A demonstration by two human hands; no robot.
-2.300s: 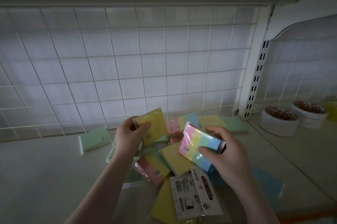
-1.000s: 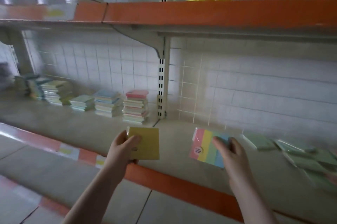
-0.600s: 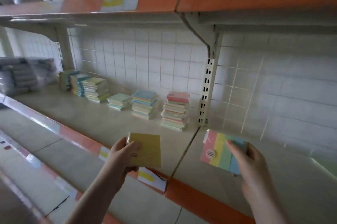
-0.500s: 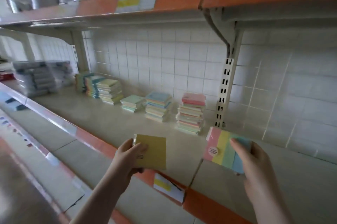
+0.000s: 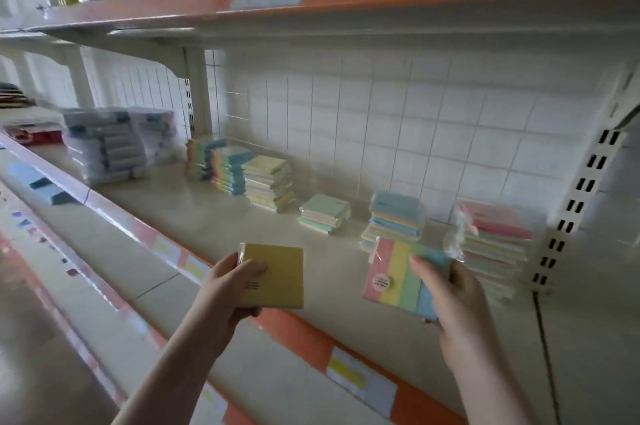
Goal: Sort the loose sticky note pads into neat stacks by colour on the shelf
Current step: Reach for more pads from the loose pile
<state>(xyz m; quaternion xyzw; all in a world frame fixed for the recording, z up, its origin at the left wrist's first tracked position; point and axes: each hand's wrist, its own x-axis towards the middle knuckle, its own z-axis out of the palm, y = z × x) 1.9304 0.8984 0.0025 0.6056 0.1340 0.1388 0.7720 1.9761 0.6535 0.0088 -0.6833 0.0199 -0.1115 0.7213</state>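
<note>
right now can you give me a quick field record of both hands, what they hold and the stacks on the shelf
left hand: grips yellow pad, held over the shelf's front edge
right hand: grips striped pad, pink, yellow, green and blue bands
shelf: stacks along the back wall
yellow-topped stack: beside rainbow-edged stacks
green-topped stack: lowest
blue-topped stack: behind the striped pad
pink-topped stack: rightmost, by the slotted upright

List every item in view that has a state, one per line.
Left hand: grips the yellow pad, held above the shelf edge.
Right hand: grips the striped multicolour pad, wrapped, held upright.
Pink-topped stack: tallest, beside the upright.
Blue-topped stack: standing.
Green-topped stack: lowest.
Yellow-topped stack: neat.
</note>
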